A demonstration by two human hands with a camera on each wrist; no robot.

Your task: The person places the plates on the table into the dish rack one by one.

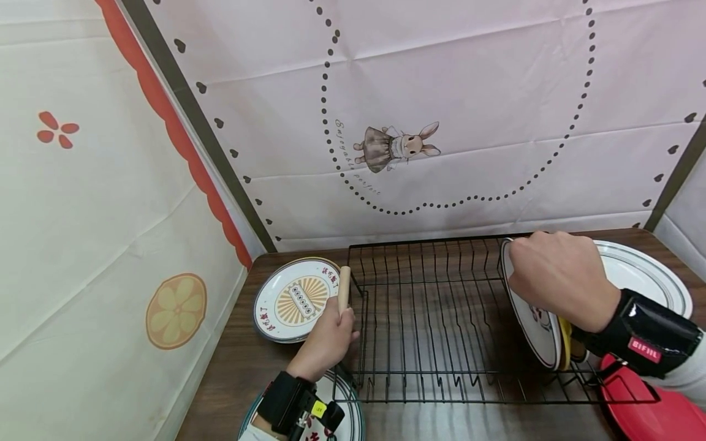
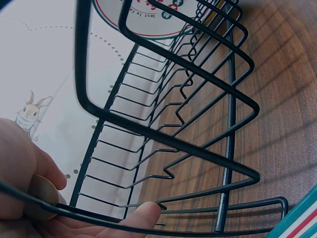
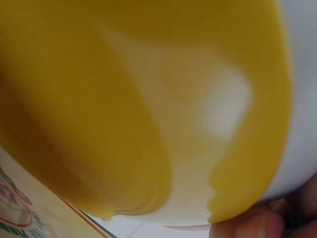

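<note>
White plate (image 1: 532, 324) stands on edge at the 3 o'clock end of the black wire rack (image 1: 436, 318), right hand (image 1: 557, 278) gripping its top rim. Left hand (image 1: 325, 343) clasps the rack's wooden handle (image 1: 344, 286) at 9 o'clock. Step: seating plate in slot; next calls for a careful release.

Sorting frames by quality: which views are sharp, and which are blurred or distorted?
Head view: evenly lit, sharp, edges bowed by a wide lens, so the black dish rack looks curved. Left wrist view: rack wires crisp, the thumb at the bottom soft. Right wrist view: too close, a yellow dish fills it, blurred, with a pale glare patch.
</note>
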